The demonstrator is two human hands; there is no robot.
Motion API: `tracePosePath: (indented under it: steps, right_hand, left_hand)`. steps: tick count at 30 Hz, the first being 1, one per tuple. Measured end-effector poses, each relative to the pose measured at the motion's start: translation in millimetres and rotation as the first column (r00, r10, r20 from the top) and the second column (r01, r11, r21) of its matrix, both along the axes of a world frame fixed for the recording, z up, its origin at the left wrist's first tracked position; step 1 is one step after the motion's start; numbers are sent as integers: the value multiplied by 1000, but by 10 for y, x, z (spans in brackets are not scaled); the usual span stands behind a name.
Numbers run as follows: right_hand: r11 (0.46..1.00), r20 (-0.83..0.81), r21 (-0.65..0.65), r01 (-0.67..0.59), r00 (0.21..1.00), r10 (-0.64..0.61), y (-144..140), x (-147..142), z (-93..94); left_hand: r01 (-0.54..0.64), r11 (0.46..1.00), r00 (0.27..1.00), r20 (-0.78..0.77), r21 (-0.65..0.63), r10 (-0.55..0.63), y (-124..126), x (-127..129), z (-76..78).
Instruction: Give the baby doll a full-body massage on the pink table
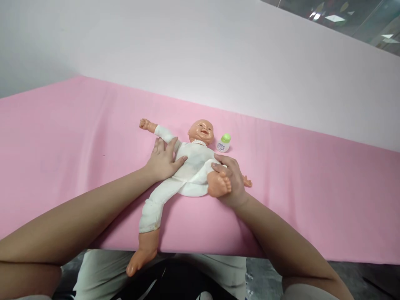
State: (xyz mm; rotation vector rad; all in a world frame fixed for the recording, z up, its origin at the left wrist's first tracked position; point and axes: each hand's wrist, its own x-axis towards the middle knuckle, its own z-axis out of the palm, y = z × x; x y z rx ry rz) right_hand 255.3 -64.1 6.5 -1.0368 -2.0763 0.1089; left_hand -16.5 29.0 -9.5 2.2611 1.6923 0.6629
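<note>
Right hand (235, 183) curls against the doll's (194, 161) bent leg, grip unclear behind the foot (219, 184); left hand (163, 163), spread open, touches the doll's opposite flank, its head (201, 131) lying beyond both.

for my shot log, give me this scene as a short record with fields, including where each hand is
main object: doll, lying face up, white body
left hand: spread against the doll's side, thumb on its torso
right hand: at the doll's bent leg, fingers curved; firmness of grip unclear
other leg: extended, foot past the near edge
nearby: small bottle with green cap, beside the doll's head; label print too small to read
surface: pink cover
</note>
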Motion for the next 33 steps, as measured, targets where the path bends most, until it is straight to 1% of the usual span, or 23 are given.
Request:
tracePosePath:
  steps: [2, 4, 5, 7, 10, 12, 15, 18, 21, 22, 24, 26, 28, 31, 33]
  right_hand:
    - [994, -11, 108, 15, 1000, -13, 27, 12, 26]
    - [981, 31, 192, -37, 999, 31, 13, -6, 76]
    - [977, 63, 201, -73, 996, 61, -7, -21, 103]
    - [981, 106, 157, -118, 989, 102, -61, -47, 149]
    - [984, 134, 69, -161, 979, 151, -133, -59, 175]
    - [982, 137, 49, -182, 975, 174, -152, -56, 164]
    - [988, 128, 38, -149, 981, 143, -140, -66, 135]
    - [994, 127, 16, -110, 986, 107, -112, -92, 121]
    - [994, 128, 22, -112, 986, 108, -101, -105, 121]
    - [992, 124, 39, -124, 985, 118, -106, -103, 123]
    - [984, 122, 86, -158, 982, 147, -134, -100, 136]
    - [971, 139, 130, -201, 973, 183, -187, -106, 169]
    - [954, 168, 160, -253, 960, 226, -263, -136, 223]
    - [911, 184, 190, -365, 925, 333, -403, -231, 306]
    - [874, 193, 160, -458, 883, 427, -493, -316, 315]
  left_hand:
    - [22, 993, 1000, -15, 115, -21, -37, -6, 29]
    - [82, 967, 996, -52, 241, -72, -76, -9, 60]
    - [124, 950, 992, -73, 288, -107, -93, -7, 76]
    - [213, 916, 976, -108, 339, -187, -117, -1, 105]
    - [333, 880, 943, -148, 338, -300, -127, 14, 149]
    - [407, 858, 912, -190, 315, -363, -126, 24, 181]
    - [496, 826, 861, -280, 268, -426, -129, 29, 228]
    - [557, 795, 815, -341, 239, -469, -131, 24, 250]
    - [581, 781, 799, -346, 231, -492, -126, 18, 232]
    - [576, 783, 805, -330, 235, -493, -124, 16, 218]
    - [531, 806, 843, -261, 262, -471, -117, 5, 182]
    - [441, 851, 898, -149, 286, -415, -105, -22, 147]
    - [334, 901, 939, -17, 278, -343, -79, -67, 123]
    - [155, 965, 958, 208, 210, -199, 6, -153, 101]
    - [13, 994, 927, 371, 108, -53, 101, -213, 76]
